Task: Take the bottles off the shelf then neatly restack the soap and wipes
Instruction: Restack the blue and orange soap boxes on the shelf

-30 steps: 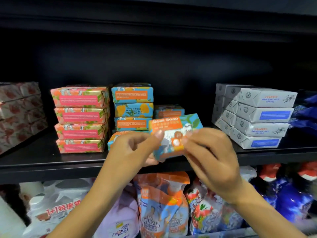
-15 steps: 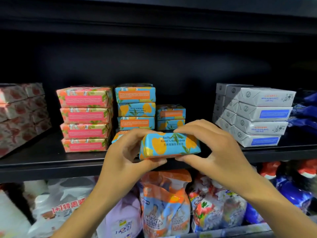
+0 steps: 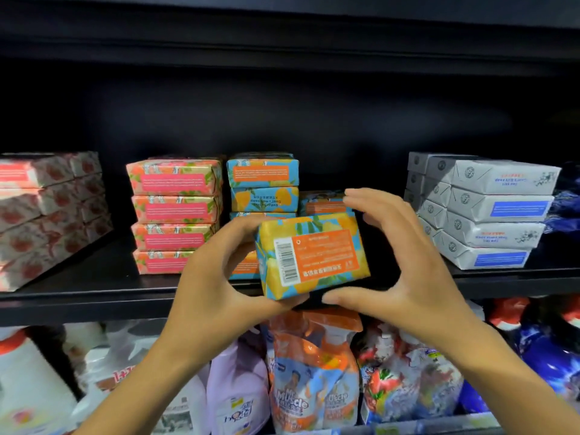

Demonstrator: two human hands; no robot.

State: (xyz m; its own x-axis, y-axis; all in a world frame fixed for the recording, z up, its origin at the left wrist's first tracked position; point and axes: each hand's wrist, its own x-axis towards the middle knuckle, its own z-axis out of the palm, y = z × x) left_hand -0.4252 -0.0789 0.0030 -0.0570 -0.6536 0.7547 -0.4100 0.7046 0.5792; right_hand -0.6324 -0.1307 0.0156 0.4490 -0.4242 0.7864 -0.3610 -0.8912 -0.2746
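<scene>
I hold a blue, yellow and orange soap bar (image 3: 314,262) in front of the shelf edge, its barcode face toward me. My left hand (image 3: 216,277) grips its left side and underside. My right hand (image 3: 405,265) curls round its right side, thumb at the bottom edge and fingers arched over the top corner. Behind it stand a tall stack of matching blue-orange bars (image 3: 263,189) and a shorter stack (image 3: 323,204), partly hidden by the bar and my fingers. A stack of pink soap bars (image 3: 175,215) stands further left.
Grey-white soap boxes (image 3: 496,215) are stacked at the right of the black shelf (image 3: 94,296), with dark blue packs (image 3: 565,205) beyond them. Pink-white packs (image 3: 47,215) fill the left end. The lower shelf holds detergent bottles (image 3: 238,394) and refill pouches (image 3: 310,372).
The bar has been rotated in my hands from its long side face to its barcode face. My right fingers have spread and arched more loosely over it.
</scene>
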